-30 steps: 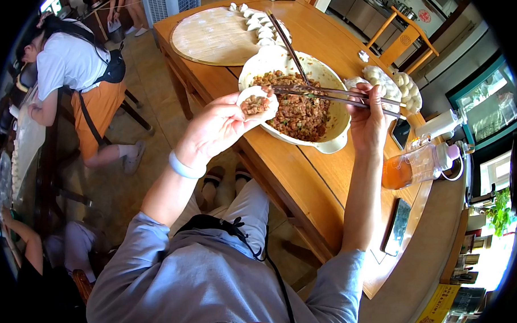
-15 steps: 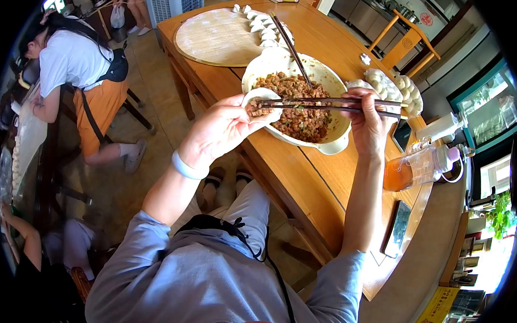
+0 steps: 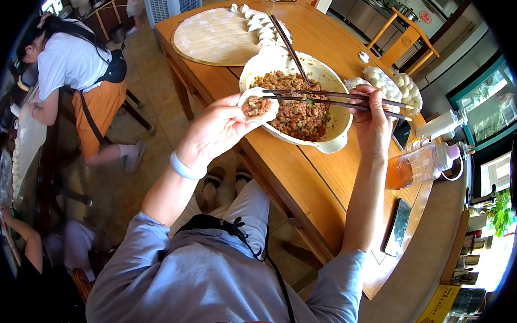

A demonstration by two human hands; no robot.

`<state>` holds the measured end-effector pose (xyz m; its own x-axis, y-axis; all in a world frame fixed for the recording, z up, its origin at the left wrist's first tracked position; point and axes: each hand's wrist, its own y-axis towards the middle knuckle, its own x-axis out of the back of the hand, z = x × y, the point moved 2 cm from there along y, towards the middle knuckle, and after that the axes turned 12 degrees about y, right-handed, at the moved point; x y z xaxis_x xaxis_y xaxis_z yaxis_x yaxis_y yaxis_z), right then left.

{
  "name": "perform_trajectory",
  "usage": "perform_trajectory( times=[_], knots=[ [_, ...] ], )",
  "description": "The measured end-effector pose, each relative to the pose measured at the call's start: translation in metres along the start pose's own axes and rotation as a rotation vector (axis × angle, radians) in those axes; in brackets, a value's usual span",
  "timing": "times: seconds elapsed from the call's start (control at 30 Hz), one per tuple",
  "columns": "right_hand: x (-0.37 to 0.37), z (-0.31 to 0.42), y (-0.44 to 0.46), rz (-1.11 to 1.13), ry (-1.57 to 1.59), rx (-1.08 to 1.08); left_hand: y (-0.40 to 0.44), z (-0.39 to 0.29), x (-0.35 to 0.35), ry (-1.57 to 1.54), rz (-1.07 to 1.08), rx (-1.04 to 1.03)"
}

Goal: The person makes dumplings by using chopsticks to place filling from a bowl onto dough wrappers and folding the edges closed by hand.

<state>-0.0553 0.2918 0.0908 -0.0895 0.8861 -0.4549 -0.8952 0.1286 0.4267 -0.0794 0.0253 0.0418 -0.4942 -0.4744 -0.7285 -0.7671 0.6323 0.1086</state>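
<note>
Left fingers (image 3: 237,110) cradle a filled wrapper (image 3: 257,106) — chopsticks (image 3: 335,98) beside it.

The person wore a loose blue-grey top (image 3: 214,285), with creased sleeves (image 3: 152,234) ending near the elbows. A smooth, whitish band (image 3: 187,166) circled the left wrist. Along the top's hem lay a black waist piece (image 3: 208,222) with knotted ties (image 3: 236,224); beyond the hem were pale grey trousers (image 3: 251,207) and dark footwear (image 3: 214,177).

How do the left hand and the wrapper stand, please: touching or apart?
Touching: in the head view, the left hand holds the wrapper in its fingers.
</note>
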Motion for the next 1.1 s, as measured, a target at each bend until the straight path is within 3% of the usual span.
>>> perform_trajectory(
  times=[0.2, 0.37, 0.6, 0.73, 0.9, 1.1],
  knots=[
    [-0.013, -0.007, -0.002, -0.002, -0.132, -0.073, 0.0, 0.002, -0.002, 0.026, -0.001, 0.001],
    [0.006, -0.002, 0.001, -0.066, 0.04, -0.037, -0.001, 0.0, -0.001, 0.017, 0.003, 0.013],
    [0.02, 0.012, 0.005, -0.091, -0.111, 0.005, -0.003, -0.003, 0.008, 0.033, -0.041, -0.025],
    [0.018, 0.007, 0.003, -0.036, -0.419, -0.05, -0.004, -0.007, 0.008, 0.028, -0.055, -0.032],
    [0.007, -0.001, 0.002, 0.03, -0.458, -0.104, -0.004, -0.007, 0.008, 0.017, -0.05, -0.034],
    [0.017, 0.0, 0.004, -0.083, -0.42, -0.071, -0.005, -0.007, 0.01, 0.014, -0.063, -0.02]
  ],
)
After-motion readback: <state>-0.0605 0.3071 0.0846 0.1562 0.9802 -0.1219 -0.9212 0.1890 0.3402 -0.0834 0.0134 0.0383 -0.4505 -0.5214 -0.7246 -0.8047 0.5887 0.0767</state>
